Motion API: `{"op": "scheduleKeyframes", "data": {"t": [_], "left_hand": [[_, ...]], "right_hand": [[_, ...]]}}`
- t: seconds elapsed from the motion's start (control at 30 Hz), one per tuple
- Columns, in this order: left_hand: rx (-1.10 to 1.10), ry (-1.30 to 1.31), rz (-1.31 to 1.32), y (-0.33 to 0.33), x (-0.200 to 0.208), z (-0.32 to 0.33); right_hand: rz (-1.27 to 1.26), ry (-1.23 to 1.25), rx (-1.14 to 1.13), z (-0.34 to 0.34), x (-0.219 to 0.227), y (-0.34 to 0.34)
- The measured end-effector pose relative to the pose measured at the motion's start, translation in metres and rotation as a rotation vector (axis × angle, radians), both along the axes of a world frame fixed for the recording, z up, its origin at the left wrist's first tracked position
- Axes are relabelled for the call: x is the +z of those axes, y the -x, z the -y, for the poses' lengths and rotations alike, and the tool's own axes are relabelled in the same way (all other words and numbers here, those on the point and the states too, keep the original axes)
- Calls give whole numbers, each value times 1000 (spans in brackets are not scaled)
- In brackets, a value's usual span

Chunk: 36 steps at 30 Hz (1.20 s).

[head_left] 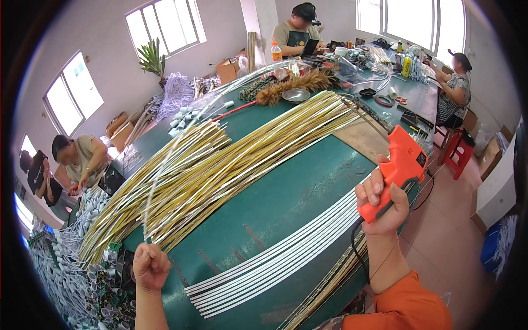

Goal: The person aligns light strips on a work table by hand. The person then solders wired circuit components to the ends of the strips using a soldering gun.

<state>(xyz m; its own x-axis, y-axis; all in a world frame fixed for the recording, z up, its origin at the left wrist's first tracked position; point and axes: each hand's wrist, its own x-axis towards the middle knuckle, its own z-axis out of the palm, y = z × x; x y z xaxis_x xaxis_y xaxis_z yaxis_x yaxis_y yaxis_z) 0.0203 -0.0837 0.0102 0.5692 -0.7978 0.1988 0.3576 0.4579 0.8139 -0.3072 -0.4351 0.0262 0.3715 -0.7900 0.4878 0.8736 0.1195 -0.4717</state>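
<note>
My right hand (pixel 385 201) is wrapped round the grip of an orange-red soldering gun (pixel 406 157). The two long metal prongs of the gun point up and to the left, over the far end of the strip bundle. My left hand (pixel 150 266) is closed, and a thin whitish strand (pixel 155 181) rises from its fingers across the pile. Between my hands lies a row of several narrow white strips (pixel 275 261), side by side on the green table (pixel 291 190). Beyond them spreads a big bundle of yellow and white strips (pixel 242 151).
Darker strips (pixel 324 283) lie along the near edge. White cable parts (pixel 60 280) heap up at left. A metal bowl (pixel 296 95), brown feather duster (pixel 308 82) and black tape roll (pixel 384 100) sit farther back. Other people work around the table; a red stool (pixel 457 155) stands at right.
</note>
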Motion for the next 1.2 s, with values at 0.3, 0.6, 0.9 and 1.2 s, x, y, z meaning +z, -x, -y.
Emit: {"op": "scheduleKeyframes", "data": {"t": [0.3, 0.6, 0.9, 1.2], "left_hand": [[-48, -948, 54, -2, -25, 11], [-80, -1139, 372, -9, -37, 6], [-160, -1239, 405, -20, -18, 5], [-33, -1225, 174, -12, -30, -42]], "right_hand": [[61, 30, -2, 2, 0, 5], [23, 22, 5, -2, -2, -1], [16, 105, 23, 11, 3, 16], [-76, 187, 77, 19, -13, 8]]}}
